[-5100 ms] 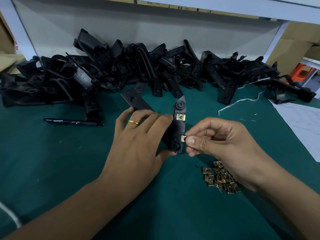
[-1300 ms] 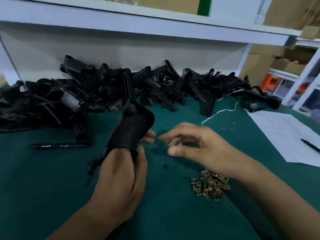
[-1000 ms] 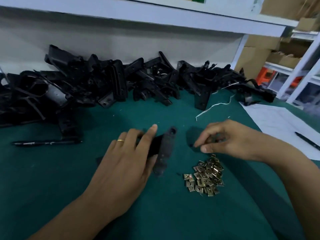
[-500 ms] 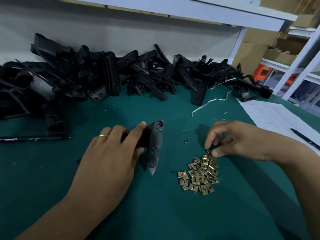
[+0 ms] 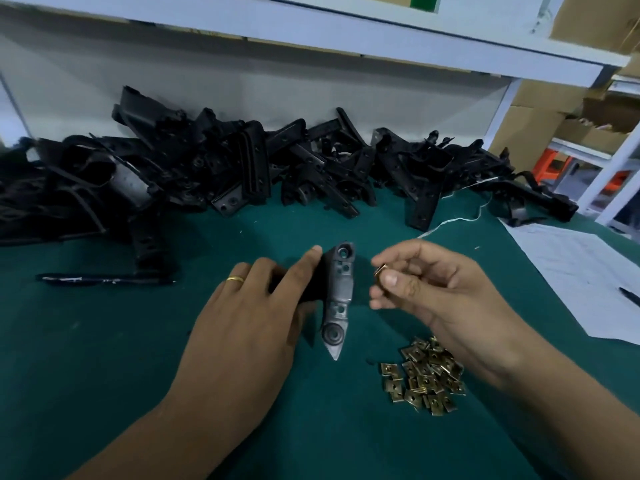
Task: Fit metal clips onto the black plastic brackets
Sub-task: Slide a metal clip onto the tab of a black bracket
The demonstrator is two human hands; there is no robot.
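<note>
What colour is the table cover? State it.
Dark green; the table cover shows best in the head view.

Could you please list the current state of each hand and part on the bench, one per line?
Left hand: holds the bracket on edge on the mat.
Bracket: no clips visible on it.
Right hand: pinches one clip.
Clip: held just right of the bracket, apart from it.
Loose clips: heaped on the mat.
Bracket pile: heaped along the back.
Pen: lying flat.
</note>
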